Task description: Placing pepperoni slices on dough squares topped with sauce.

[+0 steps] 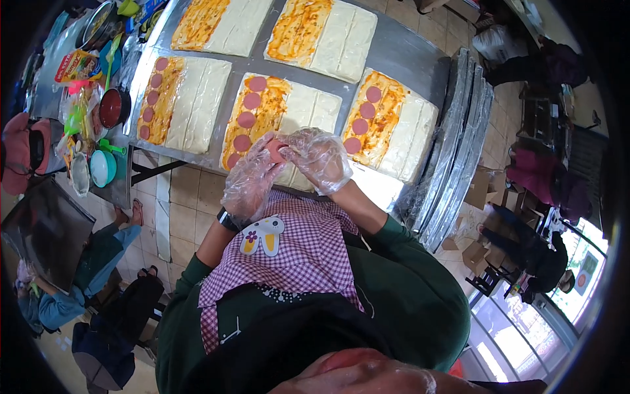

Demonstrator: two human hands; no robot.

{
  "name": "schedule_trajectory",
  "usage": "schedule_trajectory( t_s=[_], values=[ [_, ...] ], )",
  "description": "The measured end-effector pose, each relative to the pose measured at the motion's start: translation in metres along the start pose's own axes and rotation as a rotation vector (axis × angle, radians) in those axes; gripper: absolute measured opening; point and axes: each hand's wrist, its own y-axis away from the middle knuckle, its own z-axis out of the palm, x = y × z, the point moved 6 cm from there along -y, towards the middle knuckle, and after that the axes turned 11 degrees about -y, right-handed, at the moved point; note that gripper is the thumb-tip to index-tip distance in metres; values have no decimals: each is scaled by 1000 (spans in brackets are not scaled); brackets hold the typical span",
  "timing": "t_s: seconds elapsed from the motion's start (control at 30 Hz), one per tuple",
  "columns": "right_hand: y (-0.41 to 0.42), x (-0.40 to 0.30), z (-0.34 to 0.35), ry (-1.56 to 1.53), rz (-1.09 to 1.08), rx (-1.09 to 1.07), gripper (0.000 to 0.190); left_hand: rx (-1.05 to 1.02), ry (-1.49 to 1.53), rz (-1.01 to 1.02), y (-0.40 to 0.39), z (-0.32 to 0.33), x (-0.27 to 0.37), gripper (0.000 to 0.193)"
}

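Note:
My left hand [253,180], in a clear plastic glove, grips a small stack of round pink sausage slices [275,150]. The gloved fingers of my right hand [320,157] pinch at the edge of that stack. Both hands are over the near edge of a middle dough sheet [315,106], which bears orange sauce and a column of several slices along its left side. To the left lies another dough sheet [197,108] with a like column of slices. On the right, a third sheet [411,133] also carries slices on its sauce. Two farther sheets [339,39] [234,27] show sauce without slices.
A metal table [408,42] bears the sheets. Plastic-wrapped panels [457,147] stand along its right end. At left are a dark red bowl [114,108], a turquoise bowl [103,168] and a mayonnaise pouch [78,66]. One person holds a dark tray [47,231]; others are at right.

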Motion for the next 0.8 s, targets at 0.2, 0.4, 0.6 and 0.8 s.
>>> schedule_trajectory(
  t_s=[0.2, 0.4, 0.6, 0.8],
  values=[
    [4, 13, -10, -247, 56, 54, 14, -46, 1144, -286, 0, 18, -12, 44],
    [-11, 162, -103, -505, 491, 509, 13, -46, 164, 18, 0, 9, -9, 47],
    [-32, 225, -153, 107, 587, 449, 22, 194, -289, 155, 5, -6, 7, 29],
    [-39, 221, -151, 279, 517, 490, 22, 194, -163, 97, 5, -8, 7, 28]
  ],
)
